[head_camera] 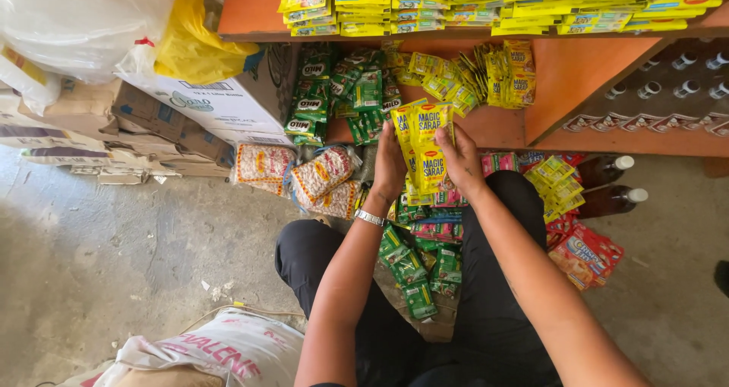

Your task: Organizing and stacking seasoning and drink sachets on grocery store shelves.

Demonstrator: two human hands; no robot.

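Observation:
Both hands hold up a hanging strip of yellow seasoning sachets [427, 145] in front of an orange wooden shelf [585, 75]. My left hand [389, 163], with a metal watch at the wrist, grips the strip's left side. On the right edge, my right hand [462, 161] pinches it. Below the strip, between my knees, lie green drink-powder sachets [406, 269] and pink sachets [437, 227] on the floor.
The shelf holds green sachets [334, 91] and more yellow packets [486, 72], with stacks on top [471, 3]. Bags of beans [323, 176] lie left, cardboard boxes [205, 102] beyond. Two dark bottles [607, 182], red packets [585, 254] sit right. A white sack [220, 349] lies near.

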